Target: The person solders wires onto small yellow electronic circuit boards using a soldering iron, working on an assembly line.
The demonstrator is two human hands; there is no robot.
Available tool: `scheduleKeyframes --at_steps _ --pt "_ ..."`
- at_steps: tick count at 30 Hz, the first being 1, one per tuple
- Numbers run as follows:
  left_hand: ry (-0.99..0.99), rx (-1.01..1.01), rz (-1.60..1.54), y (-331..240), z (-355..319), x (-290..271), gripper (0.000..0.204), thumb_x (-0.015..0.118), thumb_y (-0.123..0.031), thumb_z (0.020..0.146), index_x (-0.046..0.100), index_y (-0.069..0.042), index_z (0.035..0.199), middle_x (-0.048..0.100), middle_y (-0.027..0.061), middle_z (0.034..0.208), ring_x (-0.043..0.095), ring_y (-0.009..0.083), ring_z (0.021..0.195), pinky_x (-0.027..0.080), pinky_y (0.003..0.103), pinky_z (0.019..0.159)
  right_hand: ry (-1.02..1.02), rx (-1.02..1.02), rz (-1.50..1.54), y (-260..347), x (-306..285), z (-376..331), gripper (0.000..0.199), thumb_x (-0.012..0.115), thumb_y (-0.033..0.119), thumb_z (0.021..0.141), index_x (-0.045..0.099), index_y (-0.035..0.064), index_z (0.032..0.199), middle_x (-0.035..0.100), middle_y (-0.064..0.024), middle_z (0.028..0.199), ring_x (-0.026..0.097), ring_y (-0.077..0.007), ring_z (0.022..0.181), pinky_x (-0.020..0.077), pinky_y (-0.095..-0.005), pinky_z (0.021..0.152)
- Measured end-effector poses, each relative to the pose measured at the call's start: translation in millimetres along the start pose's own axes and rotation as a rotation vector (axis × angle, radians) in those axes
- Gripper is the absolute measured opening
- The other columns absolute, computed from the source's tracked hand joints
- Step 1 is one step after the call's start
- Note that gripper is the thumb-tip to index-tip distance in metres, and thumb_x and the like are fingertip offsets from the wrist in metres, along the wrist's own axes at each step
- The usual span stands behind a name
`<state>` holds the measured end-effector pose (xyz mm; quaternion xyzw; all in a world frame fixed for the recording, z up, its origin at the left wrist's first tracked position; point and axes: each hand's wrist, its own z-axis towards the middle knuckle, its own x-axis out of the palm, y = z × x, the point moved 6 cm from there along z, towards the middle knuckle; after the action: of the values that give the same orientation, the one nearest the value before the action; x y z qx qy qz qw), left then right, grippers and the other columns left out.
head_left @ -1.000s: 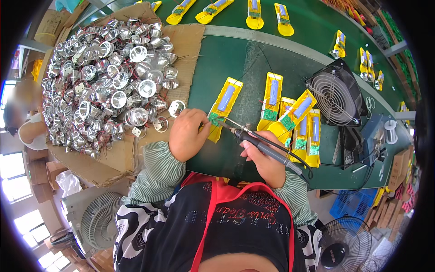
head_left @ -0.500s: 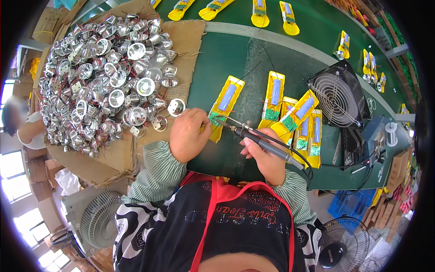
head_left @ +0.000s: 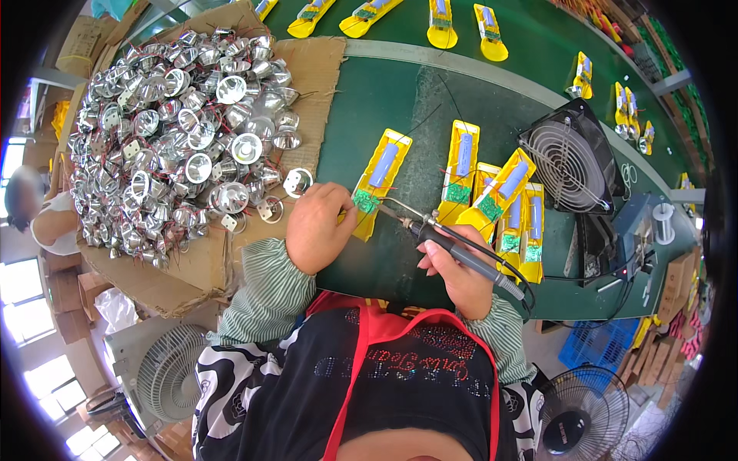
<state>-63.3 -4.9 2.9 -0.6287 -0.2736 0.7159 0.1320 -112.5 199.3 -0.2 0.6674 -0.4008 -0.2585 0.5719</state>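
Right hand [head_left: 463,274]: curled round my soldering iron [head_left: 478,263] | Left hand [head_left: 317,228]: bent at yellow casing [head_left: 364,227], grip unclear | Below both: red lettering [head_left: 438,369] on my black top [head_left: 407,403]

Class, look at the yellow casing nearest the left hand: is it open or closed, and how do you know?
Open. The yellow casing has no cover over its blue cylinder and green circuit board; both lie exposed.
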Motion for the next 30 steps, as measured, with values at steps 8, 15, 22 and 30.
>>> scheduleKeyframes --at_steps 8,15,22,30 --pt "-0.034 0.073 0.008 -5 -5 -6 0.008 0.063 -0.007 0.074 0.060 -0.002 0.080 0.061 0.0093 0.086 0.055 0.0295 0.085 0.044 0.039 0.073 -0.037 0.016 0.054 -2 -3 -7 0.023 0.058 0.000 0.084 0.049 -0.0051 0.104 0.063 -0.0159 0.086 0.062 -0.0158 0.066 0.0500 -0.0236 0.055" --pt "-0.136 -0.311 0.070 28 -22 -62 0.024 0.070 -0.020 0.074 0.062 -0.001 0.087 0.059 0.0131 0.081 0.059 0.0256 0.066 0.046 0.035 0.058 -0.070 0.016 0.076 -1 -9 -10 0.023 0.058 0.001 0.084 0.049 -0.0052 0.104 0.064 -0.0156 0.086 0.062 -0.0150 0.065 0.0499 -0.0232 0.055" --pt "-0.099 -0.172 0.233 26 3 -29 0.021 0.066 -0.019 0.078 0.064 -0.003 0.091 0.059 0.0107 0.078 0.057 0.0241 0.063 0.044 0.034 0.056 -0.043 0.023 0.082 -2 -4 -10 0.024 0.058 0.001 0.084 0.049 -0.0054 0.104 0.064 -0.0154 0.086 0.062 -0.0150 0.065 0.0500 -0.0233 0.054" --pt "-0.078 -0.245 -0.189 13 -8 -28 0.010 0.062 -0.011 0.079 0.063 -0.002 0.082 0.062 0.0133 0.073 0.057 0.0287 0.069 0.045 0.036 0.061 -0.052 0.031 0.072 -4 -7 -10 0.023 0.058 0.001 0.084 0.049 -0.0055 0.104 0.063 -0.0152 0.086 0.062 -0.0152 0.065 0.0498 -0.0233 0.054"
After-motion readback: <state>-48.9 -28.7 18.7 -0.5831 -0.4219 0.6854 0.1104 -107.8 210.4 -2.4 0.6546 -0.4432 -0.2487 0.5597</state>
